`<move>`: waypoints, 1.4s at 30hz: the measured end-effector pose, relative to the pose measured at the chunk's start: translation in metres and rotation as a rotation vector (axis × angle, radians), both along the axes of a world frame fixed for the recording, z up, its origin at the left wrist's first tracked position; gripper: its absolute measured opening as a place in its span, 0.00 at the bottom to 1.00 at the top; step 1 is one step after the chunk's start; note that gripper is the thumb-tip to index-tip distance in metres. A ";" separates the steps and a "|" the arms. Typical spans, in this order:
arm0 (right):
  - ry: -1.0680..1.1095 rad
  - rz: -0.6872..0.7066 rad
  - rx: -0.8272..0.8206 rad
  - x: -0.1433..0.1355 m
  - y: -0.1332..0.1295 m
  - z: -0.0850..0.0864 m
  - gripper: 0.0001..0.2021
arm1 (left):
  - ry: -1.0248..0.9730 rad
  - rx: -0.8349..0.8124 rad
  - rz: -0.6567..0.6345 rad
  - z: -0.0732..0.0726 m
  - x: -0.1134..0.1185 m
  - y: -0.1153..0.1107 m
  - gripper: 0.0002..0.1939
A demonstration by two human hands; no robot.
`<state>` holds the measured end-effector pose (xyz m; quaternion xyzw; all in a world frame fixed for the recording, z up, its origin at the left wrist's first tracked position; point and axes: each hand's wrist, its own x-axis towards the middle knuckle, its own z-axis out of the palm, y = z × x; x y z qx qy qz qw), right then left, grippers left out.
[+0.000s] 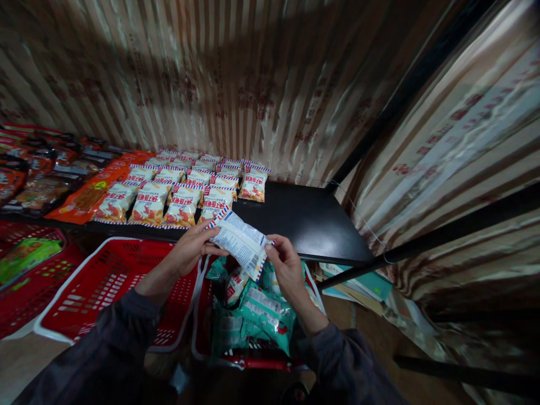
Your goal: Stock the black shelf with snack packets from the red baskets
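Between my two hands is a small snack bag (240, 239), its printed back with a barcode facing up and striped crimped ends. My left hand (194, 246) grips its left end, and my right hand (284, 261) pinches its right end. Beyond it, white and orange snack bags (182, 205) of the same striped-edge kind lie in rows on a black shelf (312, 219). One snack bag (254, 183) rests at the right end of the rows. Below my hands, a red basket (202, 332) holds green snack bags (268, 312) and a white snack bag (236, 286).
Another red basket (113, 247) with a white rim stands to the left, and a further basket (70, 264) holds a green packet (29, 256). Orange packs (90, 194) and dark packs (50, 180) fill the shelf's left. A black post (371, 135) and striped curtain (236, 84) enclose the shelf.
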<state>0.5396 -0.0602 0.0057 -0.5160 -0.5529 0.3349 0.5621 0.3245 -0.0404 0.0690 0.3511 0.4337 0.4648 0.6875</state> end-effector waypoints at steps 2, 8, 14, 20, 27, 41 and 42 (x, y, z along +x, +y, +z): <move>-0.257 -0.072 0.171 0.000 -0.002 0.002 0.11 | -0.025 -0.003 0.024 -0.001 0.001 0.001 0.14; -0.613 0.069 0.541 0.002 -0.011 0.009 0.19 | 0.020 0.003 0.066 0.001 0.005 -0.001 0.10; -0.727 0.250 0.583 0.004 -0.015 0.011 0.32 | 0.001 -0.020 0.063 0.006 0.006 -0.003 0.07; -0.771 0.189 0.590 -0.004 -0.016 0.008 0.41 | -0.073 0.014 0.000 0.008 0.010 -0.008 0.09; -0.476 0.018 0.441 -0.003 -0.015 0.006 0.29 | -0.151 0.105 -0.114 0.015 0.016 -0.018 0.19; 0.680 -0.043 -0.205 -0.015 -0.009 0.021 0.25 | 0.064 0.017 -0.120 -0.022 0.037 -0.020 0.25; 0.722 -0.033 -0.233 -0.016 -0.010 0.020 0.25 | 0.048 0.018 -0.141 -0.022 0.040 -0.022 0.27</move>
